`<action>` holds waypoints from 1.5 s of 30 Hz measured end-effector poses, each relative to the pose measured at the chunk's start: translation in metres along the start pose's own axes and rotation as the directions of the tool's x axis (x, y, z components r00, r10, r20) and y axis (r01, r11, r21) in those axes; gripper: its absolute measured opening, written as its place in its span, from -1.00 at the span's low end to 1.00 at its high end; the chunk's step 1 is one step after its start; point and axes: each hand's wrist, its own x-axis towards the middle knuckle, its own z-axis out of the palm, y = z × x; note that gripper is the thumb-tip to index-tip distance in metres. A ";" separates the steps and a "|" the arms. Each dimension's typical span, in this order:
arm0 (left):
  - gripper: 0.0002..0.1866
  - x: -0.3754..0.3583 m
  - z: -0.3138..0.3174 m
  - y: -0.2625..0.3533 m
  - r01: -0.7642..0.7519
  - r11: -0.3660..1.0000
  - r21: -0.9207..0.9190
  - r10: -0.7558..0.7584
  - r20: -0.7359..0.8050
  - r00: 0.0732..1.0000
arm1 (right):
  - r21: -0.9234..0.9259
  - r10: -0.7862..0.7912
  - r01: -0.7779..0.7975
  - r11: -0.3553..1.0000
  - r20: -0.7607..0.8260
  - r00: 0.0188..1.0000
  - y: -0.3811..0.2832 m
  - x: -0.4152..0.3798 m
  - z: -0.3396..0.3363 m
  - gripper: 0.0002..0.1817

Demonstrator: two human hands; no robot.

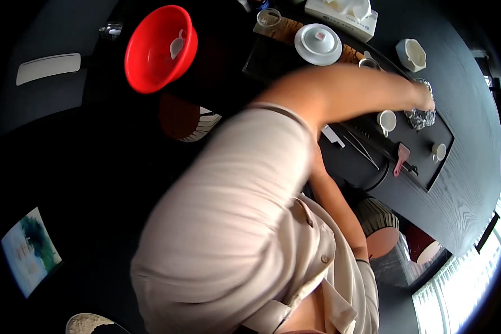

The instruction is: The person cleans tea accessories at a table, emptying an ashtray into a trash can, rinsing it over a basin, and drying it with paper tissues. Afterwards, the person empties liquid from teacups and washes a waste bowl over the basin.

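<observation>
My left arm stretches across the view to the right. My left hand [423,97], slightly blurred, is closed over a shiny, crinkled silver foil packet [421,119] on the dark tray; the foil shows on both sides of the hand, and its contents do not show. My right forearm runs up beneath the left arm, which hides my right hand. Near the left hand stand a white cup [387,121] and a white faceted pot [411,54]. A smaller white cup [438,151] and a pink-handled brush [401,158] lie farther down the tray.
A white lidded bowl [318,44], a clear plastic cup [269,18] and a tissue box [342,21] stand along the table's far side. Metal tongs [364,151] lie by the tray. At the upper left is a red basin [150,61] with a white scoop. Stools stand below the table.
</observation>
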 end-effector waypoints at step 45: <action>-0.18 -0.625 -0.482 -0.187 -0.370 0.719 -0.589 -0.297 -0.741 0.602 | -0.698 -0.468 0.713 0.067 0.609 0.641 -0.224 0.112 0.414 -0.62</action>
